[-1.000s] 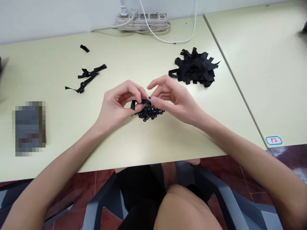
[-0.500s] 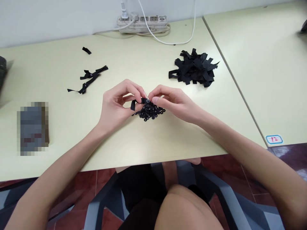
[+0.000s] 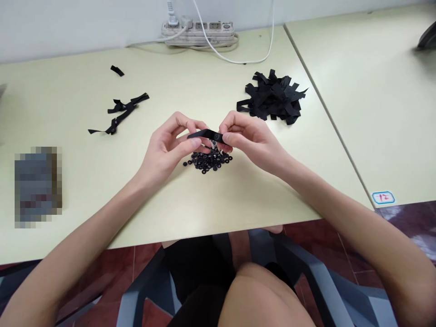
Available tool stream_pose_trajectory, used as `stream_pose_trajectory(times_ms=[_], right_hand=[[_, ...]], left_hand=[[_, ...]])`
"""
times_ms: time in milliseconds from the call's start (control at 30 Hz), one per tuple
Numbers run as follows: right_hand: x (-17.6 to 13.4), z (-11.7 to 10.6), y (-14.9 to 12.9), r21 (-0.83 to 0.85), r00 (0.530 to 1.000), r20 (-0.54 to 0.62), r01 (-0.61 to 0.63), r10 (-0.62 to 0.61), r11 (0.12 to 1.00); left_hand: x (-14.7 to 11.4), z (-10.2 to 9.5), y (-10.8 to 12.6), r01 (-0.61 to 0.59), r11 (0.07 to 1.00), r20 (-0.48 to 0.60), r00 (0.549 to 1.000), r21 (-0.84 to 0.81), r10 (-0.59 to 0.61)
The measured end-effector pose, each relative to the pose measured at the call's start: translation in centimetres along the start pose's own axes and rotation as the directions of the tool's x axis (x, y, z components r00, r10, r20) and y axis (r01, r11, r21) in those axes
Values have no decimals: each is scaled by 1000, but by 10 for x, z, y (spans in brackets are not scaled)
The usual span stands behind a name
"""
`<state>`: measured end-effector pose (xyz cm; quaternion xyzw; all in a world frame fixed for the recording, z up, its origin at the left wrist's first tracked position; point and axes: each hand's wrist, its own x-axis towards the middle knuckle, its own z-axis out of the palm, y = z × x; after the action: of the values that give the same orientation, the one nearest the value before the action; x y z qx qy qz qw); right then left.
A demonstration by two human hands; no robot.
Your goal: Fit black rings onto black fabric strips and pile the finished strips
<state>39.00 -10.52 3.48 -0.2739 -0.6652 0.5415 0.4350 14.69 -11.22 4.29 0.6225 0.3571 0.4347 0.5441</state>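
Note:
A black ribbon strip (image 3: 205,133) with a small round black snap-like disc (image 3: 217,136) on it is stretched between my hands, just above the table. My right hand (image 3: 254,138) pinches the strip's right end between thumb and fingers, close to the disc. Along the left part of the strip, my left hand (image 3: 168,138) has its thumb against the lower edge and its fingers curled behind, closed around it. Below my fingers lies a heap of small black round discs (image 3: 208,162), some with pale centres; its far side is partly hidden by my hands.
A big pile of black strips (image 3: 275,97) lies at the right. Several strips with discs (image 3: 124,113) lie at the left, near a lone short strip (image 3: 117,71). A power strip (image 3: 197,32) with a white cable (image 3: 235,60) sits at the back. A blurred-out block (image 3: 37,188) stands left.
The black strip has been lifted slightly and turned, lying more level across both hands. My right hand now grips its end beside the disc. The view has shifted a little.

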Motion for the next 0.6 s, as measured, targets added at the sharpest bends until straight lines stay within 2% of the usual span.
stream_pose_trajectory(times_ms=[133,367,600], right_hand=[[-2,2,0,-101,999,11,42,-41,994],[-2,0,0,-226,997,0,73,-75,971],[-2,-1,5,-366,988,-13,137,-153,920]], left_hand=[[0,-2,-3,96,994,69,993,-48,-93],[-2,2,10,141,972,10,989,185,-145],[-1,7,22,150,958,27,986,244,-162]])
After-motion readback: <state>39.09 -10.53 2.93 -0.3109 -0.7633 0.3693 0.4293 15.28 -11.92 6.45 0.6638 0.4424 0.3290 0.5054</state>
